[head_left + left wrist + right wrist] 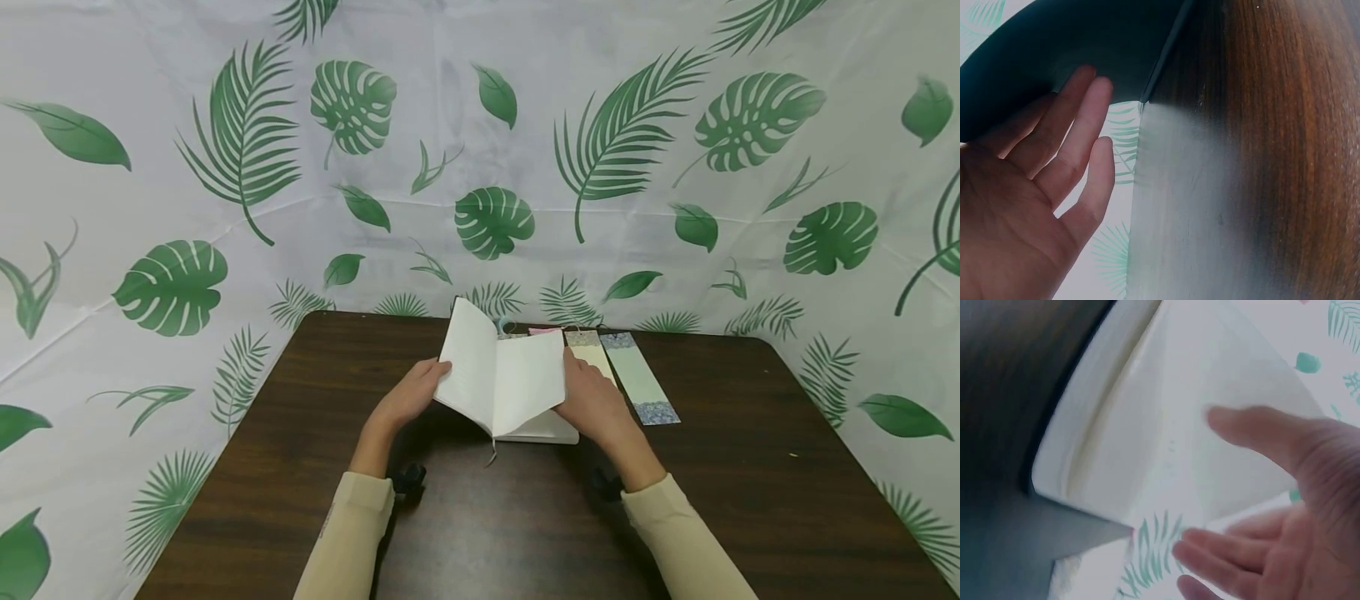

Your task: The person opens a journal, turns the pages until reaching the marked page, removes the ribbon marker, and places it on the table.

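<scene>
A notebook point(467, 362) with blank white pages lies spread apart between the two hands, its left half raised. My left hand point(411, 393) grips the left side, thumb over the page edge. In the left wrist view its fingers lie against the dark cover point(1122, 50). On the right, my right hand point(597, 406) pinches a lifted bundle of pages point(528, 379); in the right wrist view the thumb is on the page point(1179, 425) and the fingers are behind. More pages and the back cover sit low beneath. A thin ribbon point(492, 454) hangs from the spine.
Beyond the right hand lie a cream strip point(588, 348) and a pale green strip point(637, 375) with patterned ends. A light blue looped item point(504, 325) and a pink edge point(545, 331) show behind the notebook. Leaf-printed cloth point(405, 250) hangs behind the dark wooden table point(750, 467).
</scene>
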Demonstrator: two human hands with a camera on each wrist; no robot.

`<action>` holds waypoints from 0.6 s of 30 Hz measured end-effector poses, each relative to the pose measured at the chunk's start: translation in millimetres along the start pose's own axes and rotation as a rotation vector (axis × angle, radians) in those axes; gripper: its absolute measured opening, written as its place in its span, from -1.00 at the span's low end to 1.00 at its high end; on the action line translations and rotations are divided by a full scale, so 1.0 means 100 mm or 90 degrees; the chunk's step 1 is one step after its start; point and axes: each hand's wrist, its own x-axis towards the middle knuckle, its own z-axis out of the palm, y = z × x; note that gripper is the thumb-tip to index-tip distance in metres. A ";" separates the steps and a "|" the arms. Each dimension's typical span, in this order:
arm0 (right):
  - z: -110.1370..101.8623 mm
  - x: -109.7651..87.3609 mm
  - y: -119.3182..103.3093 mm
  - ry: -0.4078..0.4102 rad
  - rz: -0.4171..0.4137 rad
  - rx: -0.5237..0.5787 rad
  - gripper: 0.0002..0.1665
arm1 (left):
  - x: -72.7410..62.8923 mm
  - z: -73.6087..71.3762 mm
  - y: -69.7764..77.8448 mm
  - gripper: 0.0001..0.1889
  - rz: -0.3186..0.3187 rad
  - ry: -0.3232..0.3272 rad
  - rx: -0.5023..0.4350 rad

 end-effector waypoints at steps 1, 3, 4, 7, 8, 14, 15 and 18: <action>0.02 0.01 0.00 0.009 0.001 0.035 0.01 | 0.00 0.00 0.00 -0.40 -0.001 0.002 0.001; 0.06 0.02 -0.02 0.009 -0.016 0.101 -0.12 | -0.01 0.00 0.00 -0.39 -0.001 0.006 0.001; 0.08 0.02 -0.04 0.006 -0.029 0.122 -0.18 | -0.01 0.00 0.00 -0.39 -0.003 0.009 0.001; 0.17 0.00 -0.11 -0.021 -0.049 0.178 -0.37 | 0.00 0.01 -0.02 -0.39 -0.001 0.007 0.002; 0.20 -0.01 -0.14 -0.032 -0.058 0.184 -0.43 | 0.01 0.01 -0.03 -0.39 0.000 0.006 0.001; 0.34 -0.06 -0.30 -0.100 -0.100 0.195 -0.33 | 0.02 0.01 -0.04 -0.40 0.000 -0.001 -0.001; 0.36 -0.07 -0.32 -0.107 -0.110 0.192 -0.31 | 0.03 0.01 -0.04 -0.40 0.003 -0.002 0.000; 0.40 -0.09 -0.36 -0.119 -0.132 0.170 -0.28 | 0.03 0.00 -0.04 -0.41 0.015 -0.009 -0.006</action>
